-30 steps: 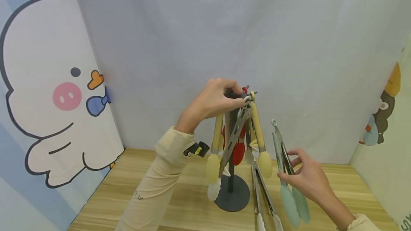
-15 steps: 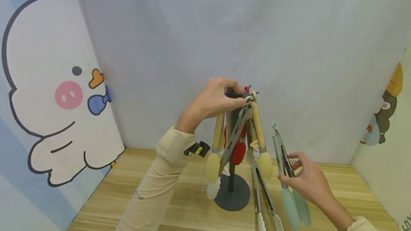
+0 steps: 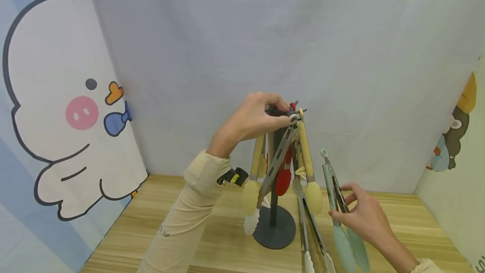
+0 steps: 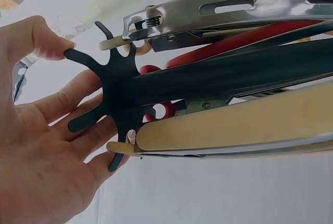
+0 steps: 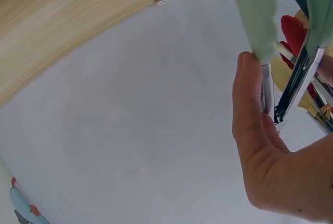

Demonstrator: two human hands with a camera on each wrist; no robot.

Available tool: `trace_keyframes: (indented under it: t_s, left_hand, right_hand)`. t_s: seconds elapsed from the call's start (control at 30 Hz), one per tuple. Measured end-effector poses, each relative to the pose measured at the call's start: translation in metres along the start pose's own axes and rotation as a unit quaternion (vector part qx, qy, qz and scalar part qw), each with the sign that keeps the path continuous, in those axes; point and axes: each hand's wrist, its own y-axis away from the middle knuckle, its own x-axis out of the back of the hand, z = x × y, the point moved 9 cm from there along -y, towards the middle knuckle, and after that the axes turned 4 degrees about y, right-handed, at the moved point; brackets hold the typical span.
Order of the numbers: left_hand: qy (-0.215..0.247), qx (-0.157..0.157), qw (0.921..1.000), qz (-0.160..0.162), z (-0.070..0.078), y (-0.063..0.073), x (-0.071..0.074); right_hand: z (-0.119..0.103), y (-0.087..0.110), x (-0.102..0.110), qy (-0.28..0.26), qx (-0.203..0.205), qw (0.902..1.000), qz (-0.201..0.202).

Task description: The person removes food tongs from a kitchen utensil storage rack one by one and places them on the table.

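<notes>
My left hand (image 3: 246,119) holds the hooked top of a dark utensil stand (image 3: 274,233), thumb in front and fingers behind. In the left wrist view its thumb touches one arm of the hook rack (image 4: 112,91). Yellow-headed tongs (image 3: 313,197), red tongs (image 3: 283,180) and metal tongs with pale tips (image 3: 278,159) hang from the stand, heads down. Right of them, my right hand (image 3: 363,216) pinches mint-green tongs (image 3: 345,243) by their metal arms. These hang slightly spread, ring end up, clear of the stand.
White-tipped metal tongs (image 3: 314,231) lie on the wooden table (image 3: 216,239) between the stand and the mint-green tongs. A pale cloth wall (image 3: 189,75) rises behind the table. Panels with cartoon animals (image 3: 49,108) stand at both sides.
My right hand and the mint-green tongs have sunk slightly. The left hand stays at the stand's top, and the hanging tongs have shifted a little to the right.
</notes>
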Motion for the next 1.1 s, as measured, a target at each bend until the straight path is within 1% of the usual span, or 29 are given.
trace_keyframes:
  t_s: [0.1, 0.6, 0.9, 1.1]
  left_hand:
    - [0.001, -0.001, 1.0, -0.002, 0.001, 0.0, -0.001]
    - [0.001, 0.001, 1.0, -0.003, 0.001, 0.0, -0.002]
    - [-0.004, 0.0, 1.0, -0.006, 0.001, 0.001, -0.002]
    - [-0.008, 0.001, 0.9999, -0.01, 0.001, 0.0, -0.001]
  right_hand:
    - [0.002, -0.001, -0.001, 0.008, 0.003, 1.0, 0.0]
    - [0.016, -0.005, -0.01, 0.03, -0.011, 0.9995, 0.0]
    - [0.021, -0.005, -0.018, 0.03, -0.025, 0.9991, -0.012]
    - [0.026, -0.006, -0.023, 0.037, -0.028, 0.9988, -0.017]
